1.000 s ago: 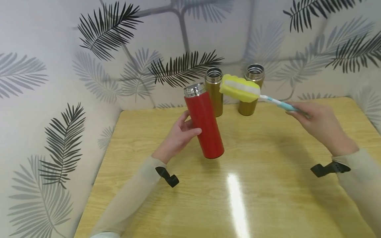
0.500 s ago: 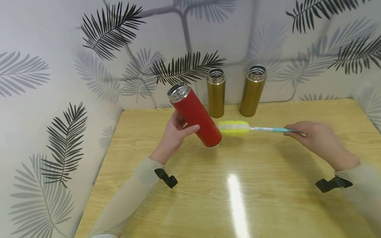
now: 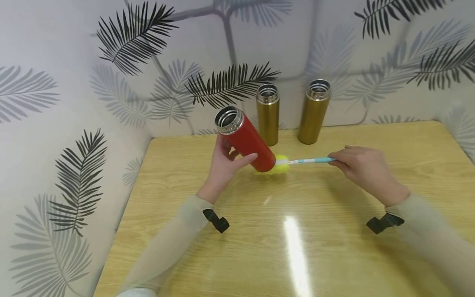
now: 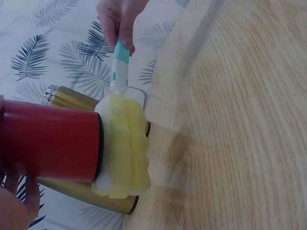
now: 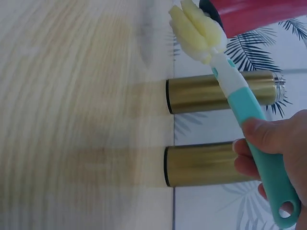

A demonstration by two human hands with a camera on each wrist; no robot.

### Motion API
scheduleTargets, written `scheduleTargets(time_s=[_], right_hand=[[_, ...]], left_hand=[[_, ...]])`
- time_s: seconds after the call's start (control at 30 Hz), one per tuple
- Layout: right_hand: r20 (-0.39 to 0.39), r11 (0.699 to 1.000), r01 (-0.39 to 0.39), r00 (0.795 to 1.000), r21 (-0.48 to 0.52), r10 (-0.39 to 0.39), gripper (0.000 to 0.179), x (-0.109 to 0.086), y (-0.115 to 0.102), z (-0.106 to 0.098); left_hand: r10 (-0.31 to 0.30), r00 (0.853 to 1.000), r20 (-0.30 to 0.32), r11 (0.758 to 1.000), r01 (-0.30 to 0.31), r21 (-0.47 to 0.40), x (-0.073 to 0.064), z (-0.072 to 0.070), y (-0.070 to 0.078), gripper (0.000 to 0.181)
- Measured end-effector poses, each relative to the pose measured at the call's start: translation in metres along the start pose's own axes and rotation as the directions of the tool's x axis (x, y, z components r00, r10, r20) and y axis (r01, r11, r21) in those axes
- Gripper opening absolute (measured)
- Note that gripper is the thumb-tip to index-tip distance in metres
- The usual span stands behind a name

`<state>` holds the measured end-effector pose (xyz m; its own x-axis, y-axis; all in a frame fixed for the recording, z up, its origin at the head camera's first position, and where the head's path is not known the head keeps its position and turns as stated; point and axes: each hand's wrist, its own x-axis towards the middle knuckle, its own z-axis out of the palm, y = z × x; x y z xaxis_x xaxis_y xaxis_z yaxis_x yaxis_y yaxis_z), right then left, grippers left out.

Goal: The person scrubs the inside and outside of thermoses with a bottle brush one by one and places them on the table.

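A red thermos flask [image 3: 248,142] with an uncapped steel mouth is tilted above the table, its mouth up and to the left. My left hand [image 3: 224,163] grips it round the side, thumb across the front. In my right hand [image 3: 365,169] is the teal and white handle of a bottle brush [image 3: 313,160]. The brush's yellow and white sponge head [image 4: 125,146] lies against the flask's black base in the left wrist view. The right wrist view shows the teal handle [image 5: 261,153] between thumb and fingers.
Two uncapped gold flasks, a left one [image 3: 268,117] and a right one [image 3: 313,113], stand upright at the table's back edge by the patterned wall [image 3: 156,49]. The wooden table [image 3: 230,247] spreads out in front, with a bright reflection on it.
The brush has come down from beside the gold flasks, then left to the red flask's base. The red flask has tilted further, its mouth now turned more toward the head view.
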<state>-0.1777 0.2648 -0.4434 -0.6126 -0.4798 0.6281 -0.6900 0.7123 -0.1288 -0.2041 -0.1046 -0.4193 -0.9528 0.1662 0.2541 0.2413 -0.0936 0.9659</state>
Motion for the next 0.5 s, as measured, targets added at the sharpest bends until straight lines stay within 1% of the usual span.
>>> scheduleTargets(time_s=[0.07, 0.13, 0.17, 0.3, 0.4, 0.5], right_hand=[[-0.005, 0.999, 0.025, 1.0, 0.021, -0.024, 0.029, 0.002, -0.003, 0.004], [-0.009, 0.998, 0.044, 0.999, 0.04, -0.044, 0.025, 0.001, -0.004, 0.006], [-0.012, 0.998, 0.045, 0.999, 0.046, -0.045, 0.028, 0.0, -0.004, 0.005], [-0.045, 0.999, 0.026, 0.999, 0.047, -0.024, 0.063, -0.007, -0.002, -0.001], [-0.073, 0.999, -0.005, 0.997, 0.035, 0.007, 0.067, -0.009, 0.003, -0.005], [-0.084, 0.999, -0.015, 0.996, 0.033, 0.017, 0.064, -0.008, 0.007, -0.003]], left_hand=[[0.018, 0.999, -0.028, 0.999, -0.017, 0.043, 0.0, 0.0, 0.0, 0.078], [0.029, 0.998, -0.049, 0.997, -0.025, 0.076, 0.001, -0.001, 0.0, 0.078], [0.034, 0.998, -0.056, 0.996, -0.029, 0.085, 0.001, -0.001, 0.0, 0.078], [0.027, 0.997, -0.067, 0.995, -0.02, 0.101, 0.0, -0.003, -0.001, 0.079], [0.021, 0.998, -0.058, 0.995, -0.015, 0.094, -0.002, -0.003, 0.0, 0.079], [0.032, 0.999, -0.035, 0.997, -0.029, 0.068, -0.004, 0.002, 0.001, 0.077]])
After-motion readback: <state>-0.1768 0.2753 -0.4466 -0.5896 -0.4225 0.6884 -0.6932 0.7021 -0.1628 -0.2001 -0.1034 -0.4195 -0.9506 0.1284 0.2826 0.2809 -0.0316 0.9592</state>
